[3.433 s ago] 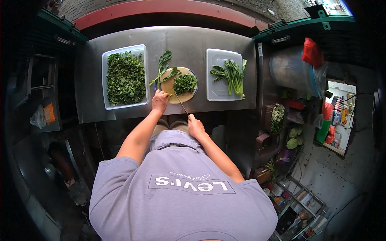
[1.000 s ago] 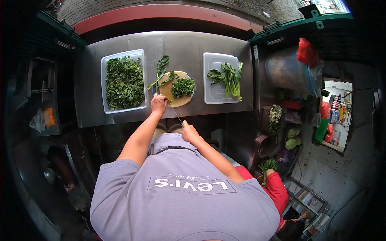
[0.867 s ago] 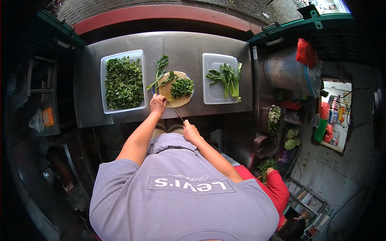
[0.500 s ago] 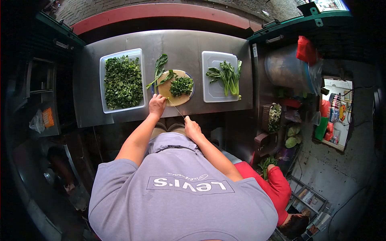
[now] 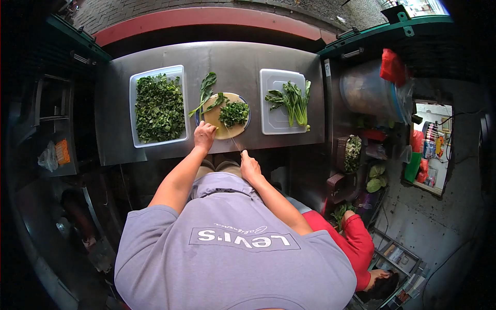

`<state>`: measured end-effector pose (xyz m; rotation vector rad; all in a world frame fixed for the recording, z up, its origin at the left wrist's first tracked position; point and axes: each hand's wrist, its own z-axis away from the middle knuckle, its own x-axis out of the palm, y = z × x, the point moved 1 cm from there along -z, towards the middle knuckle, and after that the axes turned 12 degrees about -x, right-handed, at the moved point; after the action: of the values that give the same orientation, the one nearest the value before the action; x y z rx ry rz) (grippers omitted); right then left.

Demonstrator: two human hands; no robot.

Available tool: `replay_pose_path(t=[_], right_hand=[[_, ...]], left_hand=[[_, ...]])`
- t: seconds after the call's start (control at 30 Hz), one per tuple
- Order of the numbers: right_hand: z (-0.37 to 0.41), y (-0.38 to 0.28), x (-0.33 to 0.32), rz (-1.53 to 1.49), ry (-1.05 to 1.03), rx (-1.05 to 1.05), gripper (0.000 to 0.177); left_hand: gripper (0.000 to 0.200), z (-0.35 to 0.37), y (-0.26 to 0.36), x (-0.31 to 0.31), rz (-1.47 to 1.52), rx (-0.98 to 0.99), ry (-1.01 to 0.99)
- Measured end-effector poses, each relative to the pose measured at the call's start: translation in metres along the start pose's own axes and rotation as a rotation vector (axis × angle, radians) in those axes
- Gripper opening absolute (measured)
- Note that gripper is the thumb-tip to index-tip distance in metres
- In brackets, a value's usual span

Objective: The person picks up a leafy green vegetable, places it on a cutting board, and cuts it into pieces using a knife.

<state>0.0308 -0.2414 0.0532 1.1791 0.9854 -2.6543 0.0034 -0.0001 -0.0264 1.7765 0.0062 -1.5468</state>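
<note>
My right hand [image 5: 250, 165] is closed around the handle of a knife [image 5: 233, 139], whose thin blade reaches over the near edge of a round cutting board [image 5: 223, 134]. At the board's near left edge, my left hand [image 5: 205, 135] has its fingers pinched together; a small yellowish-green bit shows at the fingertips, too small to name. Chopped greens [image 5: 234, 113] lie in a pile on the board, just beyond the blade. Long leafy stalks [image 5: 205, 93] lie beside the board and partly across its left side.
Left of the board, a white tray [image 5: 186, 111] holds chopped leaves. On the right, a bunch of leafy greens [image 5: 295, 106] rests on a white plastic lid or tray [image 5: 267, 82]. A person in a red sleeve [image 5: 356, 240] holds greens at lower right, near brown baskets [image 5: 338, 186].
The knife's blade has swung from near my left fingertips toward the chopped pile. My right hand has shifted slightly right, and my left hand has barely moved.
</note>
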Motion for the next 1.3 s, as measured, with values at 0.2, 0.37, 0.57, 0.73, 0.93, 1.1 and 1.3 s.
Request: replay_pose_path(t=[0.2,0.37,0.57,0.73,0.93,1.1,1.3], right_hand=[[0.001,-0.012,0.003,-0.040,-0.044,-0.019,0.020],[0.001,-0.020,0.008,-0.030,-0.094,-0.022,0.025],[-0.001,-0.024,0.009,-0.025,-0.150,-0.036,0.023],[-0.001,-0.028,0.008,-0.033,-0.154,-0.036,0.023],[0.001,-0.036,0.001,-0.061,-0.177,0.008,0.022],[0.001,-0.038,0.000,-0.084,-0.183,-0.012,0.021],[-0.008,-0.023,0.015,-0.163,-0.174,-0.071,0.017]], left_hand=[[0.005,-0.007,0.002,-0.007,-0.023,-0.013,-0.049],[0.007,-0.001,0.002,-0.008,0.001,-0.025,-0.038],[0.009,-0.001,0.002,-0.005,0.020,-0.115,-0.030],[0.009,-0.003,0.004,-0.009,0.008,-0.119,-0.066],[0.008,-0.003,0.000,-0.005,0.019,-0.135,-0.064],[0.008,-0.004,0.002,-0.007,0.018,-0.139,-0.064],[0.006,-0.006,-0.007,0.004,-0.011,-0.123,-0.040]])
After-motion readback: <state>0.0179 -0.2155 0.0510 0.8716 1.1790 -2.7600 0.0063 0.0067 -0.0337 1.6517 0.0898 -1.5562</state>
